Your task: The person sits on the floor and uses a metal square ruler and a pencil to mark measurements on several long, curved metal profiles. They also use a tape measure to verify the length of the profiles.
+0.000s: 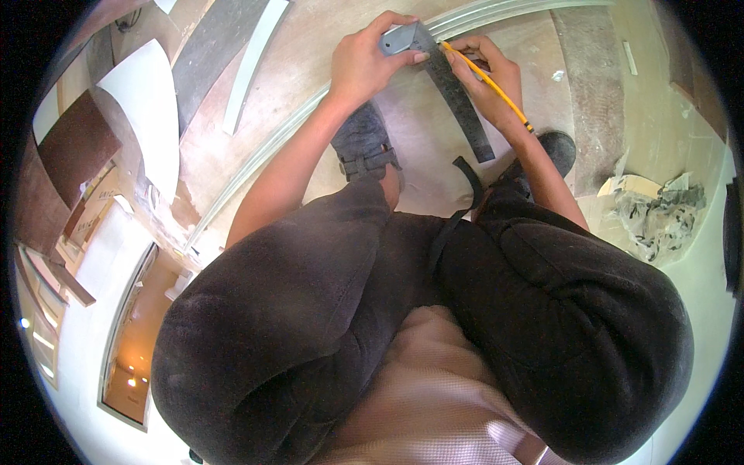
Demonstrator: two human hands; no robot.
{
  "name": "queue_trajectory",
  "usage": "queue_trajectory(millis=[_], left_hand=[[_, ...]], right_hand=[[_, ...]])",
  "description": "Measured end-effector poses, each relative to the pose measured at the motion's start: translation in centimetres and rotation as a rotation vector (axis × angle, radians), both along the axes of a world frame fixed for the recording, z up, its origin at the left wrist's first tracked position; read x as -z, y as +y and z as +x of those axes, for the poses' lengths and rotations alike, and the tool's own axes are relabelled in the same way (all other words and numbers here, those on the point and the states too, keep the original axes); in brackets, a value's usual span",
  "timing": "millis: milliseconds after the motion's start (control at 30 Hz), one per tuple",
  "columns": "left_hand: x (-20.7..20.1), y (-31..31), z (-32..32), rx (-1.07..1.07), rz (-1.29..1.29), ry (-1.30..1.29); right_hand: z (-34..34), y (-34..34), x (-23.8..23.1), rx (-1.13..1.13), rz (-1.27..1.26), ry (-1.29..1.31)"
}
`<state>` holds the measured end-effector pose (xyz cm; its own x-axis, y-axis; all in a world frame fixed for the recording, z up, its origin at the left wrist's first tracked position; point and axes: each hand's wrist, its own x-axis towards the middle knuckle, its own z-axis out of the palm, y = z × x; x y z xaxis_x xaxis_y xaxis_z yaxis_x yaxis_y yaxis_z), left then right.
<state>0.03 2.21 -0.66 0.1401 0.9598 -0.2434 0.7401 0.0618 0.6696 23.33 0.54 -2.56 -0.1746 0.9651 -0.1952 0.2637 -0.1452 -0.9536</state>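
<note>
Two hands at work, one view only, the head camera looking straight down past the squatting person's knees.

Item, left hand [364, 66]: clamped down on the grey head of a try square [403, 39], thumb along its near edge, fingers curled over the top. Forearm comes up from the lower left, past the left knee, wrist roughly straight.

Item, try square: head at the far end against a pale metal rail [496, 12] that curves across the floor; its dark blade [463, 105] lies flat on the plywood floor [232, 147], long axis running from the head back and to the right, toward the person's right foot.

Item, right hand [488, 77]: closed in a writing grip on a yellow pencil [488, 81]. Pencil tip sits at the far end, touching or just beside the right edge of the blade near the head; its shaft trails back and right across the hand, nearly parallel to the blade. Forearm enters from the lower right, wrist bent inward.

Key relation: the blade lies just left of the pencil hand, so the right hand is the nearer to its edge, while the left holds only the head.

Item, surroundings: dark sandalled feet [364, 143] either side of the blade; crumpled paper [659, 213] well apart to the right; loose boards [217, 46] to the far left.
</note>
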Motion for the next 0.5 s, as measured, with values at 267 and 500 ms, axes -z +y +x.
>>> queue_trajectory(millis=[267, 500], left_hand=[[-0.1, 0.2, 0.0, -0.019, -0.052, -0.035], [0.2, 0.3, -0.1, -0.020, -0.045, -0.041]], right_hand=[[-0.3, -1.0, 0.1, 0.022, 0.008, 0.013], [-0.3, -1.4, 0.8, 0.020, 0.013, 0.038]])
